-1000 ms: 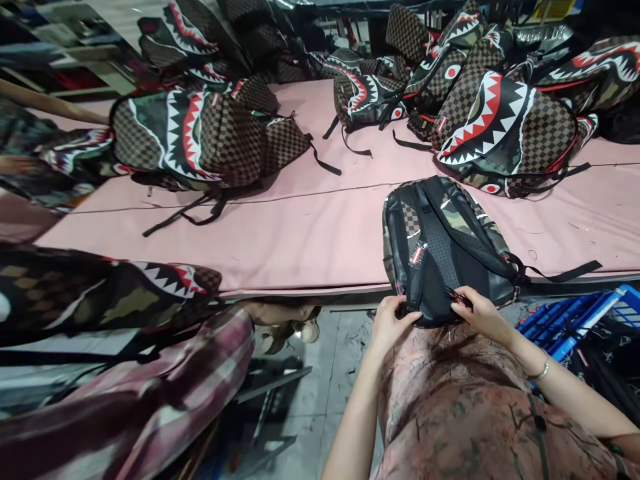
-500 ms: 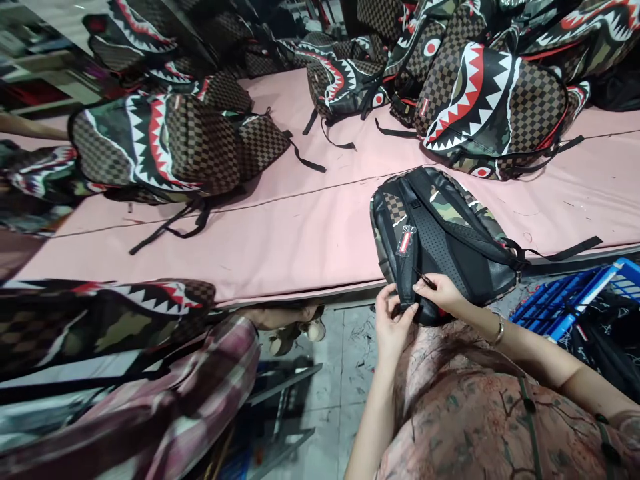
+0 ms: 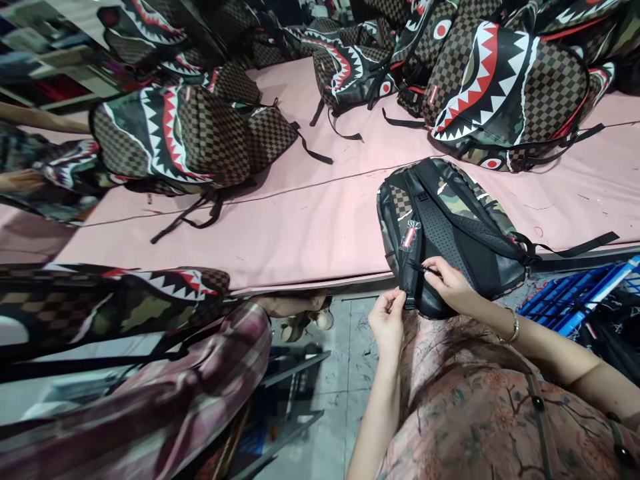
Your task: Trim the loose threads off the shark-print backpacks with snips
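A black backpack (image 3: 467, 253) with checkered and camouflage panels lies back side up at the table's near edge, its lower end over my lap. My right hand (image 3: 450, 287) is closed around slim black thread snips (image 3: 424, 268), their tips over the padded shoulder strap (image 3: 411, 267). Thumb and finger of my left hand (image 3: 389, 317) are pinched together at the left edge of the strap's lower end; what they hold is too small to make out. A red and white tag (image 3: 410, 236) in clear plastic hangs on the strap.
Several shark-mouth backpacks (image 3: 500, 93) lie across the pink-covered table (image 3: 300, 220). On the left a person in a plaid sleeve (image 3: 215, 373) has another backpack (image 3: 150, 293) close by. A blue crate (image 3: 570, 300) stands at my right. Another person's hand (image 3: 23, 181) shows at far left.
My left hand has drawn slightly away from the strap, now pinching at its edge. My right hand has raised the snips a little up the strap. The view has shifted slightly.
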The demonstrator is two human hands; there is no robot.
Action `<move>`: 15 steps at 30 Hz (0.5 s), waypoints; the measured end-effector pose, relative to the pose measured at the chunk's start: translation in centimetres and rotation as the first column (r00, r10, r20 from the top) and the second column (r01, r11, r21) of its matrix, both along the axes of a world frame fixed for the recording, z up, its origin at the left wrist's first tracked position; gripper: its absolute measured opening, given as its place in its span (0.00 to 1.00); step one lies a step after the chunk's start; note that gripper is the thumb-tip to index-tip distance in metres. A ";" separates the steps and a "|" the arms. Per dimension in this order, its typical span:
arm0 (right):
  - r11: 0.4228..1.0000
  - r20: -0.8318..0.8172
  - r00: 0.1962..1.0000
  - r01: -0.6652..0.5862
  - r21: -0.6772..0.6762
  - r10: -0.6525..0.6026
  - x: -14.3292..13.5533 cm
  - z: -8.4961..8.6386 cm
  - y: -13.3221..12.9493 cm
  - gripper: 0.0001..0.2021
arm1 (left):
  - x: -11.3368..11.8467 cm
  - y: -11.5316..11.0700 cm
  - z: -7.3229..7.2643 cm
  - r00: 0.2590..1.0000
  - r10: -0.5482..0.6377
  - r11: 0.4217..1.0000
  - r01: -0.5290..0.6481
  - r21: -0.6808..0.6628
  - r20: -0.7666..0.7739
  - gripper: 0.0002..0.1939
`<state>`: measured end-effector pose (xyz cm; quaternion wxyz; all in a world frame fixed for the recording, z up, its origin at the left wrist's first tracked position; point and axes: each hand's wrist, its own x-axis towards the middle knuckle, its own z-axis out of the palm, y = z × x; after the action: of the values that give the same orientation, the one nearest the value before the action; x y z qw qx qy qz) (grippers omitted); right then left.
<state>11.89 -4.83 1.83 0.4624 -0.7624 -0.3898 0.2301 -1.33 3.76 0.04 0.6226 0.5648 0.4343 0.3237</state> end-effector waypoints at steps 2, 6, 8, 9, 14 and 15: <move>0.998 0.230 0.973 -0.020 -0.056 0.033 0.4 0.7 -1.1 0.09 | -0.2 0.0 -0.2 0.999 0.017 0.999 -0.016 -0.032 0.027 0.09; 0.963 0.557 0.791 -0.151 -0.225 0.254 0.5 0.9 -2.6 0.10 | -0.2 -0.1 -0.4 0.998 0.019 0.999 -0.017 -0.042 0.052 0.09; 0.942 0.620 0.713 -0.193 -0.276 0.328 0.2 0.9 -2.8 0.11 | -0.1 -0.2 -0.3 0.998 0.010 0.999 -0.007 -0.042 0.057 0.09; 0.935 0.639 0.686 -0.202 -0.291 0.347 0.1 0.9 -2.7 0.11 | -0.1 -0.3 -0.2 0.998 0.004 0.999 -0.002 -0.042 0.058 0.09; 0.925 0.673 0.639 -0.194 -0.328 0.372 -0.4 1.6 -2.2 0.11 | 0.0 -0.4 -0.2 0.998 -0.020 0.999 0.021 -0.023 0.056 0.09; 0.924 0.675 0.638 -0.188 -0.332 0.372 -0.4 1.7 -2.1 0.11 | 0.0 -0.4 -0.2 0.998 -0.016 0.999 0.018 -0.029 0.063 0.09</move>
<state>11.44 -6.97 3.51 0.1362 -0.7681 -0.6252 0.0219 -1.31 3.38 -0.14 0.6469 0.5489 0.4144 0.3296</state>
